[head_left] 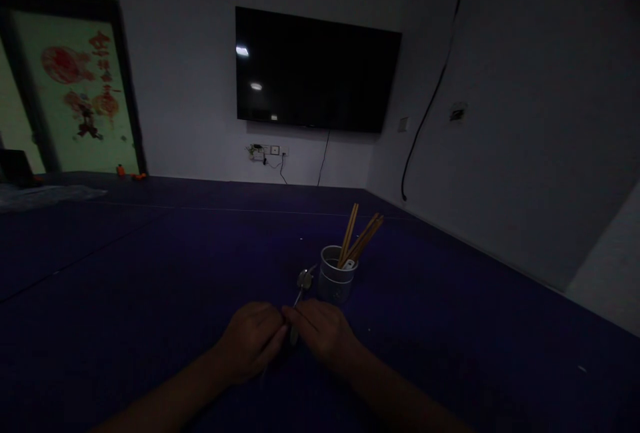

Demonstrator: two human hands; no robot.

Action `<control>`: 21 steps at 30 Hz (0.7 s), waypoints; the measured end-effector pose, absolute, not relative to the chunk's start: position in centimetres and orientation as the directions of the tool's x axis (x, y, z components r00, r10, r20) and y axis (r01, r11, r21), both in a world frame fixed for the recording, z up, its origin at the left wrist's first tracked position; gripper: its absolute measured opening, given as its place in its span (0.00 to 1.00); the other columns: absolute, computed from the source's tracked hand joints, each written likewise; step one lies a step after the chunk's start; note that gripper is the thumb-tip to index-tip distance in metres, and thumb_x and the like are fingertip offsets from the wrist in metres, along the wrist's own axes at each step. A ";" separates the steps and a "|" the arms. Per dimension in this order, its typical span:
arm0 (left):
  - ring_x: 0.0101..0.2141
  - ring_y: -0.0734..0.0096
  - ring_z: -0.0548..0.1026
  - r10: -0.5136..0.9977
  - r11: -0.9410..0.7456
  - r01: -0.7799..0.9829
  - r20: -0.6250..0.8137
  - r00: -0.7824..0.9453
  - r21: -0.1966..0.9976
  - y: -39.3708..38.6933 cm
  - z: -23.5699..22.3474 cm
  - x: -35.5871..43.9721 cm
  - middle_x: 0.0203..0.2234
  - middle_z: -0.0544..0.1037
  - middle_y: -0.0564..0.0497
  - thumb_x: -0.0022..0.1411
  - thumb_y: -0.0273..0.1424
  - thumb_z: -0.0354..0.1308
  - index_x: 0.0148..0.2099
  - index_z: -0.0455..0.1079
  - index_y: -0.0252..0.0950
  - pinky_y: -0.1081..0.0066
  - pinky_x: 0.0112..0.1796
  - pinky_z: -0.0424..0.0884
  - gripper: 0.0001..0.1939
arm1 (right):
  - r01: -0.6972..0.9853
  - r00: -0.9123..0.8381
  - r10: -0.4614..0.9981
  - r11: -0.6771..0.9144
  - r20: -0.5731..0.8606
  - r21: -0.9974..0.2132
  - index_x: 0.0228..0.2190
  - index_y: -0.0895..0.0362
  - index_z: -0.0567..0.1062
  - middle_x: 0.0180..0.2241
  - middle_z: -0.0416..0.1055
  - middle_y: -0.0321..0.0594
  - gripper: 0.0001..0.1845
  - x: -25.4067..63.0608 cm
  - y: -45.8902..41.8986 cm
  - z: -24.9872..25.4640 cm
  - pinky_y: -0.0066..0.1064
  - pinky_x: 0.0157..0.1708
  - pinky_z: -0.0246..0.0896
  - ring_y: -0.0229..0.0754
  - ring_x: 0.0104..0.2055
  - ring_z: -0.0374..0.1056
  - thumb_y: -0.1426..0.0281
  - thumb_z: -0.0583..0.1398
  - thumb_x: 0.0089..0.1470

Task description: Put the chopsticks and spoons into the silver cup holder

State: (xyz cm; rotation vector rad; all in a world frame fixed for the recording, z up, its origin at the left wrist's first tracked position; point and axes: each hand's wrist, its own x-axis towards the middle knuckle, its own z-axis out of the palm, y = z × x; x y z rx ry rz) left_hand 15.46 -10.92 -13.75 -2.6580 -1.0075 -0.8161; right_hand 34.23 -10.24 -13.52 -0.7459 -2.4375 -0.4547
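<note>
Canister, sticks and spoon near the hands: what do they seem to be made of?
Canister: probably metal, grey with a soft sheen along its pale rim, though coated plastic is possible in this dim light.
Sticks: likely wood or bamboo, judging by their warm tan colour; finish unclear.
Spoon: most likely polished metal, given the bright highlights on its silvery bowl.

- Dim overall, foreground murky
- Pale glare spots on the television [320, 76]
- Door panel [65, 96] greenish, brighter than the walls [180, 79]
- Faint glint on the spoon [304, 279]
</note>
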 end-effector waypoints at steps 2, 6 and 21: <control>0.25 0.71 0.68 0.513 -0.792 0.610 0.587 0.626 0.042 -10.9 -13.6 15.2 0.23 0.72 0.49 0.66 0.33 0.34 0.30 0.64 0.37 0.70 0.30 0.63 0.20 | 0.612 -0.658 0.413 0.780 0.630 0.128 0.45 0.59 0.72 0.36 0.74 0.48 0.19 35.1 -10.1 -13.1 0.35 0.37 0.65 0.43 0.37 0.70 0.72 0.45 0.63; 0.26 0.71 0.69 0.535 -0.788 0.608 0.597 0.599 0.097 -10.7 -13.4 15.2 0.25 0.72 0.50 0.67 0.36 0.33 0.33 0.64 0.37 0.71 0.30 0.63 0.20 | 0.692 -0.413 0.318 0.718 0.853 0.068 0.41 0.58 0.74 0.36 0.76 0.45 0.16 36.8 -9.0 -11.8 0.35 0.39 0.67 0.43 0.39 0.71 0.72 0.48 0.62; 0.28 0.72 0.72 0.660 -0.700 0.691 0.531 0.531 0.180 -9.9 -14.1 15.4 0.25 0.74 0.51 0.67 0.35 0.38 0.35 0.67 0.37 0.72 0.31 0.65 0.17 | 0.660 0.159 0.488 0.594 0.858 -0.460 0.33 0.56 0.77 0.30 0.77 0.40 0.13 37.1 -7.4 -10.7 0.31 0.31 0.68 0.41 0.30 0.73 0.67 0.53 0.55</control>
